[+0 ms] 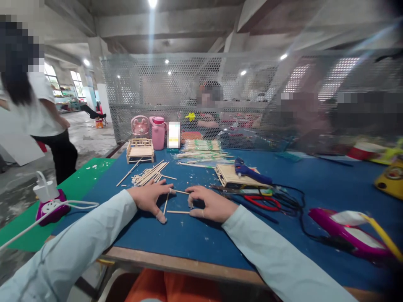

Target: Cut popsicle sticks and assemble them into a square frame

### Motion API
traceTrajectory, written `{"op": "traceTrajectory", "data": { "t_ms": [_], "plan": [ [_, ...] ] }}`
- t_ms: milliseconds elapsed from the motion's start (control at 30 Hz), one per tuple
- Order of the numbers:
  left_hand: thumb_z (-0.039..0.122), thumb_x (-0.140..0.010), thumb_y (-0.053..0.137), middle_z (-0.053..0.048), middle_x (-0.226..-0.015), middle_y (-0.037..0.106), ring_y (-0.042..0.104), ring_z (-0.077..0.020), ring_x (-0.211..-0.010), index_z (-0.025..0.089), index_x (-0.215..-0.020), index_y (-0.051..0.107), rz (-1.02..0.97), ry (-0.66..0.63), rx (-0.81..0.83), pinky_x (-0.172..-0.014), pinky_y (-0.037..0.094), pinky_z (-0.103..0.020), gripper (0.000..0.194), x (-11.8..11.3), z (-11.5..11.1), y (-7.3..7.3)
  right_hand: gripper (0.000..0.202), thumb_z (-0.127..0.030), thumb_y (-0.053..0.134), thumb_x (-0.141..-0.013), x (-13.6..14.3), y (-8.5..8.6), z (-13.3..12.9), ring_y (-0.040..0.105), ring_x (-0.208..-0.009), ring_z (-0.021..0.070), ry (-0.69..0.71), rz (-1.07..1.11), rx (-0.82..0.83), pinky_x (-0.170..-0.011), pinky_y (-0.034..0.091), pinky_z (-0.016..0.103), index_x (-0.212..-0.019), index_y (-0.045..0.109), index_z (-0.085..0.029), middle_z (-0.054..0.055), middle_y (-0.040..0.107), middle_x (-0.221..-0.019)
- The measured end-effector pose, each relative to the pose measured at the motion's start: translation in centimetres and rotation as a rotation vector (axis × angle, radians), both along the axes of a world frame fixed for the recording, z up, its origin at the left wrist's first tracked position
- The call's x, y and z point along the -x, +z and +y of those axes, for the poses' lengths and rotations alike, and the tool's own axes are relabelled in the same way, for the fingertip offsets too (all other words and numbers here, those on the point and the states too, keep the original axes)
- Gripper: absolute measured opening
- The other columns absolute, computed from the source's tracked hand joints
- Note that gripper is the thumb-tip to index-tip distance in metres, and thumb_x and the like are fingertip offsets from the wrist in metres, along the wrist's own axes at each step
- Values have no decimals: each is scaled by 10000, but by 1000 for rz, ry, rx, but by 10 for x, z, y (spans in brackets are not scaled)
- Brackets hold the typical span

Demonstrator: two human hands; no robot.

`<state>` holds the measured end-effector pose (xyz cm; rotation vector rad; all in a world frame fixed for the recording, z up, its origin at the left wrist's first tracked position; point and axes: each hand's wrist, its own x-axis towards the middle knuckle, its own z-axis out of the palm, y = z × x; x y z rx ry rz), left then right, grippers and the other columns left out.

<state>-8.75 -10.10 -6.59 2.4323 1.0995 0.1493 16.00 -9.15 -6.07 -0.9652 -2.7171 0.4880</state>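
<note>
Centre of the frame: 3 thin bamboo sticks (178,212) outline part of a rectangle before you; joints cannot be told, and a 4th side is absent or hidden. Your left hand (151,198) spreads thumb from fingers; your right hand (210,204) holds thumb and forefinger apart. Left of centre: a loose stick pile (154,173), apparently unused, and a seemingly complete miniature bench (140,150). Right of centre: glue gun (252,173), unheld.

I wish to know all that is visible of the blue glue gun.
The blue glue gun looks plastic, its handle stretching right. It lies on its side, partly on a pale stick panel, beyond the right hand. A black cord seems to leave the handle end. No hand touches it; its nozzle is unclear.
</note>
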Motion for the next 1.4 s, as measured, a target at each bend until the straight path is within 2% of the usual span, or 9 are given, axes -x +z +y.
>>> {"op": "traceTrajectory", "data": {
  "t_ms": [133, 233, 367, 533, 767, 867, 967, 1167, 1400],
  "plan": [
    [558, -531, 729, -119, -1445, 290, 173, -339, -1346, 257, -1282, 443, -26, 22, 9, -1062, -1, -564, 858, 0, 5, -4, 81, -258, 658, -686, 2, 1, 0, 518, -1087, 214, 13, 27, -21, -934, 373, 366, -730, 637, -194, 96, 586, -1129],
    [530, -573, 719, -124, -1436, 308, 264, -312, -1321, 243, -1288, 435, -56, 43, -11, -1084, 40, -514, 821, -6, 2, -3, 102, -278, 586, -759, 4, 0, 1, 557, -978, 192, 7, 54, -57, -872, 405, 330, -789, 630, -190, 68, 634, -991],
    [490, -607, 710, -119, -1360, 436, 367, -318, -1261, 213, -1334, 377, -48, 63, -40, -1089, 99, -490, 846, -17, -1, 3, 177, -212, 514, -803, 9, -4, 7, 560, -872, 183, -135, 19, -173, -804, 415, 300, -931, 625, -157, 72, 631, -905],
    [501, -538, 746, -145, -1437, 299, 203, -362, -1329, 173, -1415, 202, -82, 107, -9, -1088, 107, -496, 1082, -21, 1, 3, 185, -146, 497, -794, 14, -8, 16, 564, -848, 172, -240, -64, -255, -771, 404, 258, -842, 674, -169, 68, 623, -854],
    [504, -482, 777, -196, -1445, 248, 269, -298, -1322, 170, -1434, 7, -299, 68, 63, -1078, 209, -419, 1269, -13, 9, -16, 218, -147, 468, -820, 16, -12, 20, 570, -819, 160, -261, -115, -332, -715, 381, 236, -847, 680, -187, 61, 630, -841],
    [497, -470, 784, -185, -1468, 188, 224, -292, -1340, 171, -1434, -4, -328, 84, 69, -1088, 191, -407, 1287, -12, 10, -18, 222, -162, 457, -839, 17, -13, 21, 563, -830, 156, -265, -120, -332, -714, 371, 229, -847, 677, -188, 61, 625, -845],
    [493, -437, 797, -178, -1485, 117, 199, -312, -1344, 168, -1435, 21, -313, 131, 26, -1097, 168, -407, 1305, -14, 6, -12, 228, -178, 446, -854, 19, -14, 23, 558, -839, 158, -270, -113, -336, -709, 365, 229, -853, 673, -189, 62, 623, -850],
    [487, -463, 788, -211, -1446, 235, 320, -306, -1296, 139, -1432, -13, -277, 183, 25, -1066, 244, -398, 1304, -15, 0, -8, 222, -177, 453, -852, 25, -16, 30, 559, -833, 159, -274, -111, -339, -689, 357, 233, -866, 673, -199, 58, 625, -859],
    [504, -569, 730, -199, -1468, 175, 265, -285, -1325, 139, -1419, -110, -244, 111, 44, -1073, 233, -389, 1249, -13, 4, -14, 205, -170, 475, -835, 25, -18, 34, 556, -824, 156, -249, -91, -350, -671, 355, 229, -884, 671, -203, 53, 625, -869]
  ]
}}
